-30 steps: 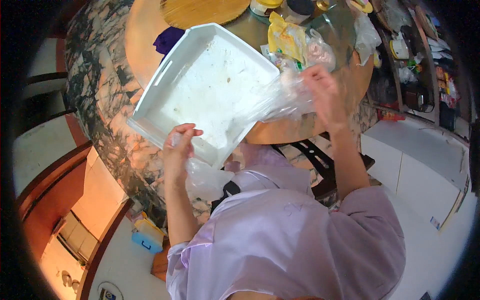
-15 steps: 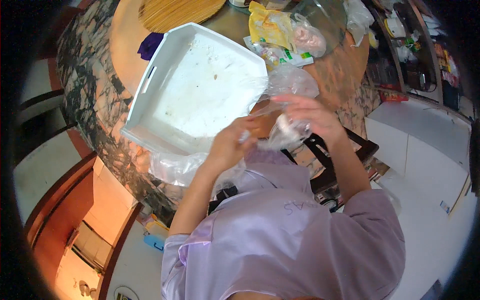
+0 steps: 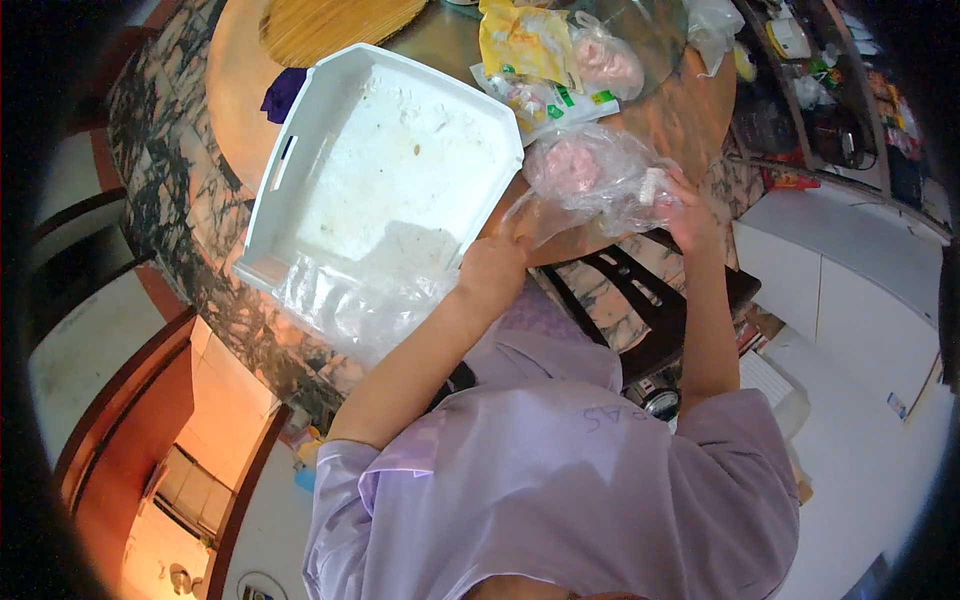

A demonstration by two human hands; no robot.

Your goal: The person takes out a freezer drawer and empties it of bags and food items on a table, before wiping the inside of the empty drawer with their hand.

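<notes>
Far left: mottled marble floor (image 3: 150, 150) showing past the round wooden surface (image 3: 238, 105). Dark purple cloth (image 3: 284, 95) sitting at the tray's far left side. Just right of that, a slatted yellow-brown mat (image 3: 335, 28) lying on the surface, running out of view at the top.

Loose plastic film (image 3: 335, 300) draping at the near edge of the white tray (image 3: 400, 140), running toward the left forearm. Tray sitting bare side up with small specks and smudges inside, a shadow falling on its near part, near corner sticking out past the surface edge.

Left hand (image 3: 493, 268) staying by the tray's near right edge, fingers curling closed and pinching the edge of the clear bag (image 3: 575, 165); fingertips partly hidden. Yellow packet (image 3: 525, 45) lying farther back, overlapping a green-and-white packet (image 3: 565, 112). Clear bag with a pink lump inside hanging between both hands, just nearer than those packets; can't tell if it's touching the surface. Second bag with pink contents (image 3: 610, 68) resting right of the yellow packet.

Black chair (image 3: 655, 320) standing below the surface edge. Right hand (image 3: 690, 215) grasping the bunched right end of the clear bag. Whitish bag (image 3: 714, 35) hanging at the surface's far right rim. White cabinet (image 3: 790, 255) standing right, crowded shelves (image 3: 820, 130) beyond.
</notes>
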